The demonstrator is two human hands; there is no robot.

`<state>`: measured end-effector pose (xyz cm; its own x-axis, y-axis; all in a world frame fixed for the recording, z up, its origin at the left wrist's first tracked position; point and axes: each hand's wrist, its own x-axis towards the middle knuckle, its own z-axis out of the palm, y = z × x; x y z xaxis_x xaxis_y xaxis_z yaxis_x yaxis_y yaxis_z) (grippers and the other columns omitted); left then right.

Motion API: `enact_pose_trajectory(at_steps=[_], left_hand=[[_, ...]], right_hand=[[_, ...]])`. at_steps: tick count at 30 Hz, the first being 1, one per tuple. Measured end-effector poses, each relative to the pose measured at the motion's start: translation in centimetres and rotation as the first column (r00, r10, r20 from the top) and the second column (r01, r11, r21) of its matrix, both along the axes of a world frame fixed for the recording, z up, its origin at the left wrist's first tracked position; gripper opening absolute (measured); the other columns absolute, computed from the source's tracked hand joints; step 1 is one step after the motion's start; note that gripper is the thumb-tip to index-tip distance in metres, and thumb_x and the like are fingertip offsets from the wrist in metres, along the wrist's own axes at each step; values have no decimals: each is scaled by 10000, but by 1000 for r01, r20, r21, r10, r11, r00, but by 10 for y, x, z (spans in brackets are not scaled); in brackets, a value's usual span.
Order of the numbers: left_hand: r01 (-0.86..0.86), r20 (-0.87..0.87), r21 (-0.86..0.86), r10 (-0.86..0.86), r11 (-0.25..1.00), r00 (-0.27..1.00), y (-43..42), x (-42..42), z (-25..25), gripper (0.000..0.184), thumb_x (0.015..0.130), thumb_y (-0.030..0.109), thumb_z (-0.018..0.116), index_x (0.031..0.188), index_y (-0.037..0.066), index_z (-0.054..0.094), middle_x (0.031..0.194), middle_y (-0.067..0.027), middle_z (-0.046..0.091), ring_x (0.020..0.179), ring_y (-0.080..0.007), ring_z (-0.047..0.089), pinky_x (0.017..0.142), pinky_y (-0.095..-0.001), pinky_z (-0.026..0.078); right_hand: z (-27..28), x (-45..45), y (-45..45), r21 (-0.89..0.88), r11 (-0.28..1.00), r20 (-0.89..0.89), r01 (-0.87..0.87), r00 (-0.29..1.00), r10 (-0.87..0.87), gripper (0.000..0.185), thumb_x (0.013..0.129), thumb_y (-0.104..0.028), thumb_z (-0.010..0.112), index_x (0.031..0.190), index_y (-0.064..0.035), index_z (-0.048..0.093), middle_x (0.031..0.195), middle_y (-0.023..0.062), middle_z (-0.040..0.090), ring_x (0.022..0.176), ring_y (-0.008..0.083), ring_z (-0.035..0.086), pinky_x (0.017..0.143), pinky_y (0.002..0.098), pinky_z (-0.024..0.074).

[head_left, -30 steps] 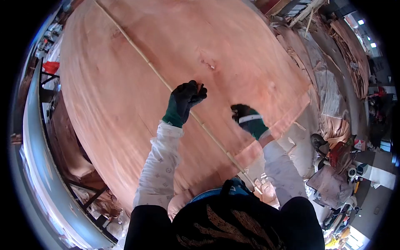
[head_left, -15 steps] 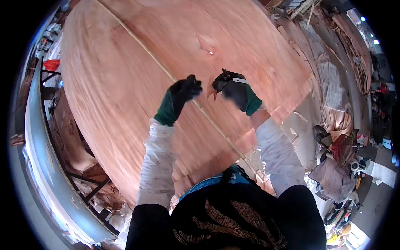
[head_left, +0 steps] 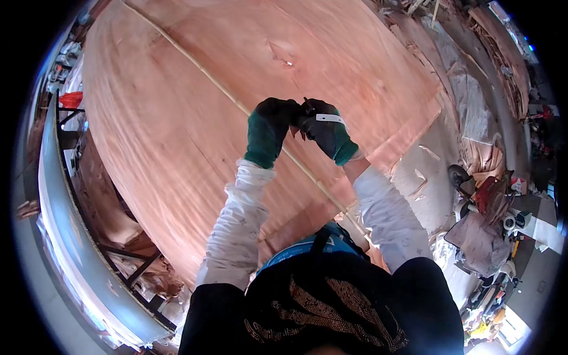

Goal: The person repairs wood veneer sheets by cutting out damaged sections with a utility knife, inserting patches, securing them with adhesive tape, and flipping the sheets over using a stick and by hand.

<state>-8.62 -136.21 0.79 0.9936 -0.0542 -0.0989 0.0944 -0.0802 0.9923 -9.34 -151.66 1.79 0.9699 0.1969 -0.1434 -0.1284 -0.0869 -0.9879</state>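
My left hand (head_left: 269, 130) and my right hand (head_left: 325, 130), both in black and green gloves, meet over a large reddish wood veneer sheet (head_left: 171, 136). Each is closed, fingertips together around a small veneer scrap (head_left: 294, 131), of which only the lower bits show. A white strip lies across the back of the right glove. Beneath the hands a long thin bamboo stick (head_left: 204, 71) runs diagonally over the sheet. Beyond them, the sheet has a torn hole (head_left: 281, 54).
On the left stands a dark metal frame (head_left: 121, 253) beside a long pale-blue curved panel (head_left: 68, 207). Veneer pieces (head_left: 473, 106) are heaped at the right. Below them a scooter (head_left: 473, 236) is parked, and scraps (head_left: 421, 180) litter the floor.
My left hand has moved right and up until it meets my right hand at the veneer scrap. My right hand has barely shifted. The view has tilted slightly.
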Motion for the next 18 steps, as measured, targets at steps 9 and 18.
enact_pose_trajectory(at_steps=[9, 18], left_hand=[[-385, -395, -581, 165, 717, 904, 9, 3, -11, 218, 892, 208, 641, 777, 24, 613, 925, -122, 691, 780, -237, 666, 748, -365, 555], [-240, -378, -560, 14, 793, 926, 10, 8, -11, 232, 895, 304, 656, 890, 72, 643, 1080, -84, 672, 1026, -239, 626, 940, -405, 463]], right_hand=[[-21, -45, -58, 232, 972, -152, -21, 987, 58, 166, 844, -170, 612, 810, -13, 653, 695, 52, 658, 577, 113, 559, 528, 253, 402], [10, -110, -166, -610, 672, -78, -420, 875, 477, 322, 818, -112, 649, 1130, -31, 644, 986, 123, 682, 894, 248, 647, 753, 347, 512]])
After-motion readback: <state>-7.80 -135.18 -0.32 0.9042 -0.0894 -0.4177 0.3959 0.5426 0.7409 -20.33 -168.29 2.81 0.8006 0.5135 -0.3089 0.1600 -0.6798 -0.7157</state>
